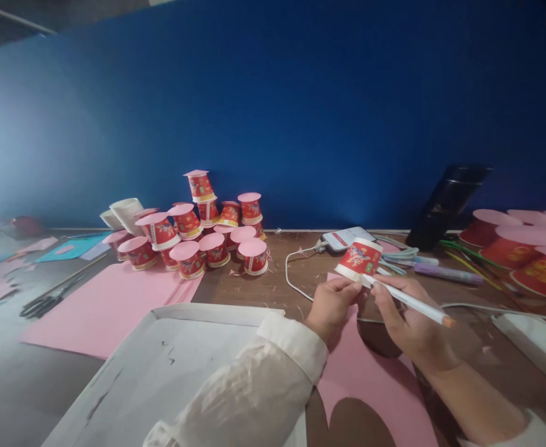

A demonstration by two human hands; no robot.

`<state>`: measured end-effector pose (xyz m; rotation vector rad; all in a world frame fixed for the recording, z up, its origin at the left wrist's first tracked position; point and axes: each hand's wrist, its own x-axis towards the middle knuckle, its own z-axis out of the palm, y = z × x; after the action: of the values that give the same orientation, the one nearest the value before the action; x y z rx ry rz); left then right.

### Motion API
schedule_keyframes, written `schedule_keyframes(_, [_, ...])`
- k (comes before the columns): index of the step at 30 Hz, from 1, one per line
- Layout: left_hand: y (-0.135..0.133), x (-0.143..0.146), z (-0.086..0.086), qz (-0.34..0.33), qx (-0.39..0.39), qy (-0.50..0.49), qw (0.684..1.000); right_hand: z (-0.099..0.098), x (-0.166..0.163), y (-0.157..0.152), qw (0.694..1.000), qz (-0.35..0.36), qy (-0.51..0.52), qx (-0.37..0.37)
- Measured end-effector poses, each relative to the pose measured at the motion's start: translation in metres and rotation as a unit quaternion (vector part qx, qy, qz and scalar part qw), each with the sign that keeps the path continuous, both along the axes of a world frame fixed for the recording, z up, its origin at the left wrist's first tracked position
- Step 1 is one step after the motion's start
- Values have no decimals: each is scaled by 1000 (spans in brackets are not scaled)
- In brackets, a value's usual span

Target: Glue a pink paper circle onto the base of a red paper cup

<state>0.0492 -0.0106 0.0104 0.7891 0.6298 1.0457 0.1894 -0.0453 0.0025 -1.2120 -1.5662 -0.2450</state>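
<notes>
A red printed paper cup [360,258] is tilted above the table, and my left hand [333,305] grips it by its white rim. My right hand [410,320] is closed around a white marker pen [412,302] with an orange end. The pen's other end points at the cup's rim, close to my left fingertips; whether it touches cannot be made out. Under both hands lies a sheet of pink paper [361,379] with rounded pieces cut out of it.
Several red cups with pink paper tops [191,259] stand stacked at left, beside pink sheets [100,304], scissors [49,299] and a white box lid [170,360]. A phone [347,238], cable, purple marker [447,274], dark flask [445,205] and larger red cups [524,248] lie right.
</notes>
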Motion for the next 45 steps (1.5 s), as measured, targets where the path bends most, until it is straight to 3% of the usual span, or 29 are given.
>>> schedule_keyframes(10, [-1, -1, 2, -4, 6, 7, 1000, -4, 2, 3, 1000, -11, -3, 0])
schedule_keyframes(19, [0, -3, 5, 12, 21, 52, 998, -7, 4, 1, 999, 23, -20, -18])
schedule_keyframes(25, [-2, -3, 10, -2, 9, 57, 998, -9, 5, 4, 1000, -2, -2, -8])
schedule_keyframes(32, [3, -4, 2, -2, 58, 87, 994, -8, 5, 3, 999, 25, -16, -26])
schedule_keyframes(45, [3, -4, 2, -2, 62, 82, 995, -9, 4, 5, 1000, 1, 1, -9])
